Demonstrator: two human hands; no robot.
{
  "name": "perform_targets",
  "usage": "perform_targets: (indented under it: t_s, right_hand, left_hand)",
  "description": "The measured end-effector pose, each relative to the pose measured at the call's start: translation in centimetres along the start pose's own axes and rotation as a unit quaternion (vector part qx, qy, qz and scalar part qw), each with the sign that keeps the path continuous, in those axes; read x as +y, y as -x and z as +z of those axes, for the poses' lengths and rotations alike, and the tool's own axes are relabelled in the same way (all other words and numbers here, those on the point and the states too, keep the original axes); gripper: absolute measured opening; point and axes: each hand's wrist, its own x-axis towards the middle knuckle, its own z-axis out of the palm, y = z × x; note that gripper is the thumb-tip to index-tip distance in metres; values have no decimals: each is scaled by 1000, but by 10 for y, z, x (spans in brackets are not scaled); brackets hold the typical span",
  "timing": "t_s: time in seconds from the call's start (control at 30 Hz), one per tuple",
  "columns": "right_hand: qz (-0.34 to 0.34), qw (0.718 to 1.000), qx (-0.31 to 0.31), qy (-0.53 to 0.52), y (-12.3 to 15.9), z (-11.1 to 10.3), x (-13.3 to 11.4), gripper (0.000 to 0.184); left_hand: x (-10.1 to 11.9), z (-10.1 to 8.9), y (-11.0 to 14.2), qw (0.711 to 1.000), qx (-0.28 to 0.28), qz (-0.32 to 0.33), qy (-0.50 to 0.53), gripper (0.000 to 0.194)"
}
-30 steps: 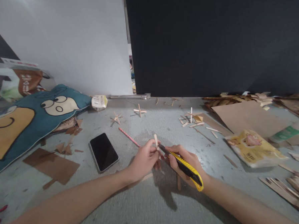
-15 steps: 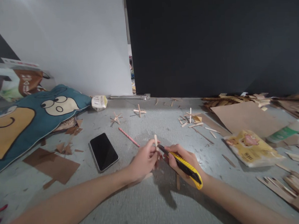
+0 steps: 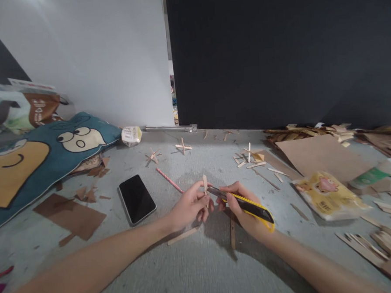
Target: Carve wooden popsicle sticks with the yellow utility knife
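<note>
Left forearm [image 3: 106, 258]: slanting in from your near left, low over the table [image 3: 176, 278], wrist leading toward the middle.
Left hand [image 3: 187, 208]: here it is in a tight pinch, thumb and fingers gripping the stick [image 3: 205, 181], the remaining fingers curled underneath.
Right forearm [image 3: 306, 258]: slanting in from your near right, bringing this hand almost fingertip to fingertip with the other.
Right hand [image 3: 240, 207]: wrapped around the cutter [image 3: 256, 209], thumb laid along the handle, fingers closed about its front end.
Stick: the piece in play, nearly upright between your left fingertips, rounded top poking out above them, lower part partly hidden among the fingers.
Cutter: yellow and black, aslant across your right hand, nose pointing left, tail jutting back over the wrist.
Cutter nose: right up beside the stick, level with your left fingertips; whether it touches the wood, I cannot tell.
Loose sticks: a pale stick [image 3: 183, 236] just on your side of the left hand, a brown stick [image 3: 233, 236] just on your side of the right.
Straw [image 3: 167, 178]: pink, just beyond your left hand and to its left.
Phone [image 3: 137, 200]: dark screen up, left of your left hand.
Packet [image 3: 331, 196]: yellow, well out right of your right hand.
</note>
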Motion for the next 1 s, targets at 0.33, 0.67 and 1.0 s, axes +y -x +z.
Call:
perform_targets:
  t_s: [0.33,0.67,1.0]
  right_hand:
    - [86,980,-28,-175,-10,2,5,30]
    - [37,996,-13,-82,-4,-1,-1,36]
    - [28,997,-15,-65,3,4,12,36]
  left_hand:
    - [6,1,2,1000,0,1,29,48]
    - [-2,2,1,999,50,0,13,48]
    - [-5,4,0,998,50,-3,36,60]
